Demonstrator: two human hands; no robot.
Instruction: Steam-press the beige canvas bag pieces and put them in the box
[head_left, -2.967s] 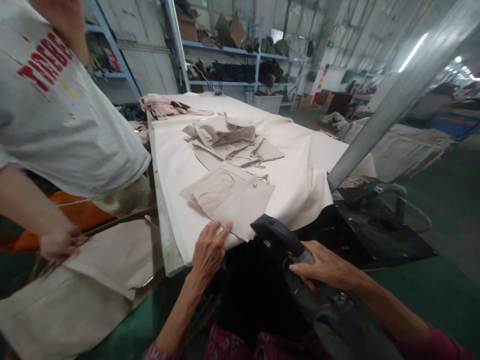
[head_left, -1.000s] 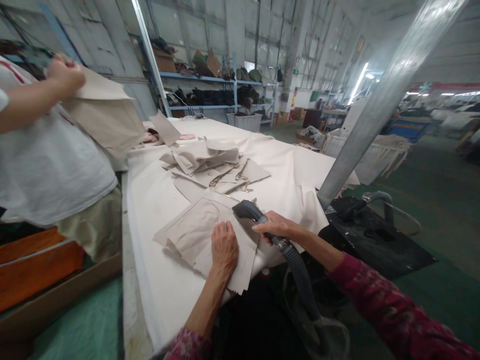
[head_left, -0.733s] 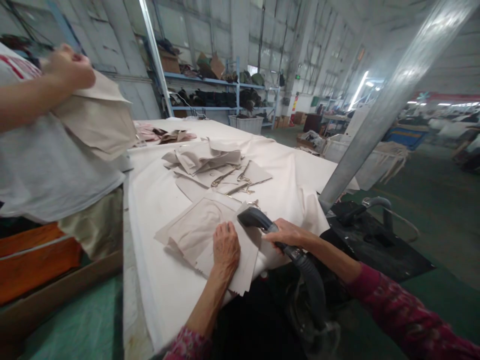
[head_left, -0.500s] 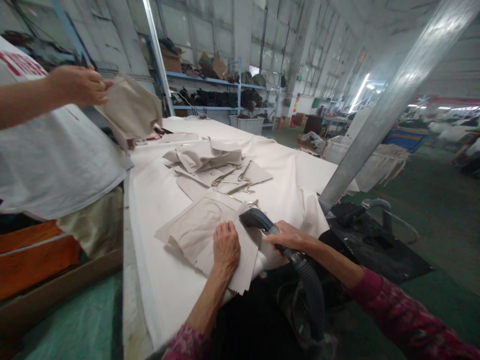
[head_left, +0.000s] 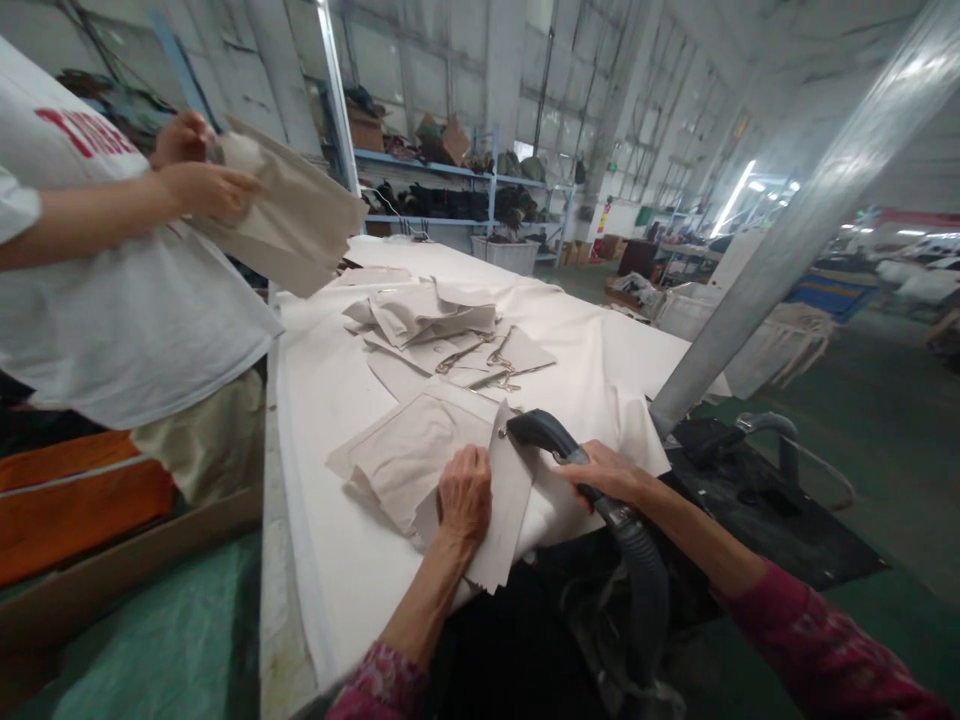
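My right hand [head_left: 604, 472] is wrapped around the curved handle of a black vacuum hose [head_left: 544, 430]. The hose's mouth lies against the right part of a beige fabric piece [head_left: 405, 430] at the table's near edge. My left hand [head_left: 465, 495] has its fingers curled on this piece, gripping a fold of it. The fabric's edge stands up beside the hose mouth. Just beyond lie several metal clips [head_left: 491, 360] on a small beige panel, and behind them a crumpled pile of beige fabric pieces [head_left: 427, 312].
A white cloth covers the table [head_left: 315, 480]. At the left a co-worker [head_left: 112, 270] holds a beige fabric piece [head_left: 292, 215] in both hands. A slanted metal post [head_left: 780, 240] rises at the right, above a black board [head_left: 772, 510]. Loaded blue shelves [head_left: 450, 165] stand behind.
My left hand has closed on the fabric and raised a fold beside the hose mouth. The co-worker now has both hands on their piece, spread out wider. The view has shifted slightly.
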